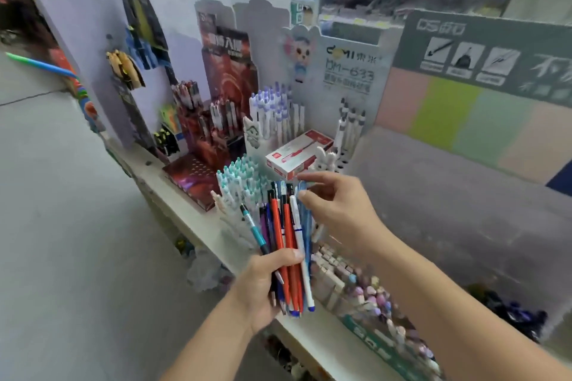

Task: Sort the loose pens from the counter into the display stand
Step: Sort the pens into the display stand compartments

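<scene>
**Pens bunched at the stand**

Both forearms reach in from the near edge over a long white bench (173, 192) crowded with pen displays, grey floor to the left. Left hand (263, 284) is clamped round a bundle of loose pens (286, 244), held upright. Right hand (337, 210) pinches a blue pen (305, 219) at the bundle's top, just near the teal-capped display stand (240, 182).

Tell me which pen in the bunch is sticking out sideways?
The teal pen on the bunch's left edge. It leans away to the left, while the orange, white and blue pens stand close together in the left hand.
</scene>
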